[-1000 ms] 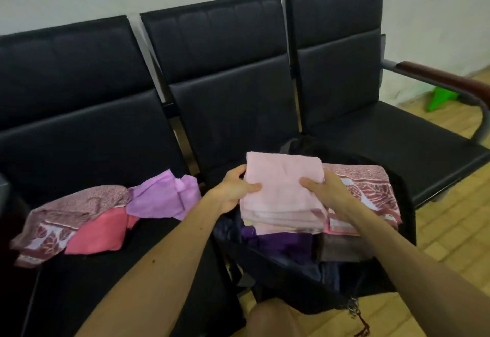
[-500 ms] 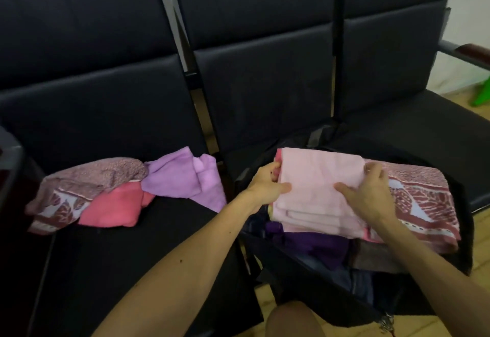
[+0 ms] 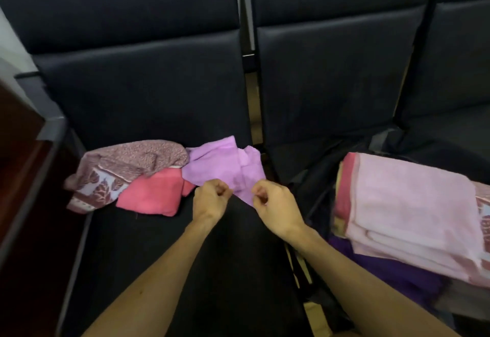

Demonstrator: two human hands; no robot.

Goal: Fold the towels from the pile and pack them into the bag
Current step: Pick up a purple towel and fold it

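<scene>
A row of black padded chairs (image 3: 148, 92) is seen from above, with two bare forearms reaching forward over the left seat. A crumpled lilac terry towel (image 3: 225, 169) lies at the back of that seat, and its near edge is pinched from both sides: the left hand (image 3: 210, 198) is curled into a loose fist at the hem, and the right hand (image 3: 270, 200) is curled just beside it, with a corner of the cloth between them. Touching the lilac towel on its left, a coral-pink towel (image 3: 153, 193) and a maroon leaf-patterned towel (image 3: 127, 164) are heaped together unfolded. On the next seat to the right, an open black fabric bag (image 3: 313, 185) is filled with folded cloth, topped by a folded pale pink towel (image 3: 413, 204), with a dark purple cloth (image 3: 392, 270) showing beneath it.
</scene>
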